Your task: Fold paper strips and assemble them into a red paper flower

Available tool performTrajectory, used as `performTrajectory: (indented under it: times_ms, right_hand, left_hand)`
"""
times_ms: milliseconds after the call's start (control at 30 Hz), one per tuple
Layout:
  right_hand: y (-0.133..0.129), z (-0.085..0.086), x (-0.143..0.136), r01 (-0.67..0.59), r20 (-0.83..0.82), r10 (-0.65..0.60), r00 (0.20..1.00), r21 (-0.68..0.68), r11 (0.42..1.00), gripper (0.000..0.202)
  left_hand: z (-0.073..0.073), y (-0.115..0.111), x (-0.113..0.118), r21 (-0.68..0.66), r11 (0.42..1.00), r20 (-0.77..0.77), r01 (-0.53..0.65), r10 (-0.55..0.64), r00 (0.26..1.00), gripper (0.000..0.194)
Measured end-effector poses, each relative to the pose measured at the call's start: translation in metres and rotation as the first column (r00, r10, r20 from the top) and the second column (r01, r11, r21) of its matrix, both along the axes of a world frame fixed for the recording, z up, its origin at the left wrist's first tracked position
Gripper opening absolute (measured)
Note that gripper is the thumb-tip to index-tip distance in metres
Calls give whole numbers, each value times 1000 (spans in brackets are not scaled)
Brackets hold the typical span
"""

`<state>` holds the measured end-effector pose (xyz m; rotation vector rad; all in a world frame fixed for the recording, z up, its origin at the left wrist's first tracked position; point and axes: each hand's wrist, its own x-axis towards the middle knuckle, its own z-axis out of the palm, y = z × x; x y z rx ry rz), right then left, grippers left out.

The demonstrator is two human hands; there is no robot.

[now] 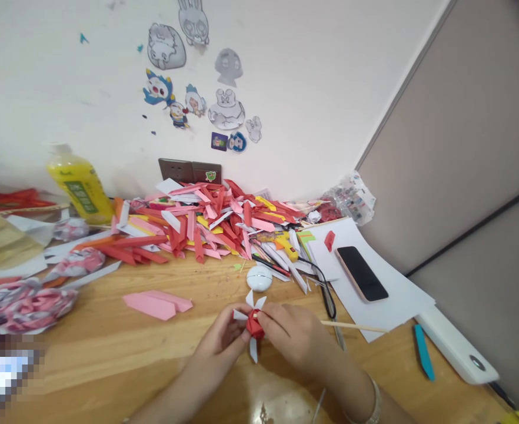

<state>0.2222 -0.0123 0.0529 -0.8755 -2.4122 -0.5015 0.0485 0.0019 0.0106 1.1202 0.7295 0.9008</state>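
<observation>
A folded paper flower (pixel 254 330) with a red centre and white petals is in front of me, above the table. My left hand (pixel 226 335) is closed on its left side, thumb and fingers pinching the red part. My right hand (pixel 295 338) is closed around a thin wooden stick (pixel 354 326), which juts out to the right behind the hand. A pale tip, in line with that stick, shows at the red centre by my right fingertips. The palm side of the right hand is hidden.
A heap of folded paper strips (pixel 215 218) lines the wall, near a yellow glue gun (pixel 287 244) and yellow bottle (pixel 83 185). Closer are a white rounded case (pixel 259 278), pink folded papers (pixel 156 304), a phone (pixel 362 273) on white sheets, and a teal cutter (pixel 424 352).
</observation>
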Motion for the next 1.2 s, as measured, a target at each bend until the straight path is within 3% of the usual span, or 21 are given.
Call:
performTrajectory:
  times_ms: [267, 900, 1200]
  right_hand:
    - [2, -3, 3, -27, 18, 28, 999, -32, 999, 18]
    - [2, -4, 1, -49, 130, 43, 991, 41, 998, 14]
    - [2, -7, 4, -46, 116, 66, 991, -166, 985, 17]
  left_hand:
    - [0, 0, 0, -4, 1000, 6, -16, 16, 1000, 33]
    - [-2, 2, 0, -11, 1000, 9, -14, 14, 1000, 34]
    - [1, -1, 1, -27, 1000, -1, 2, -2, 1000, 35]
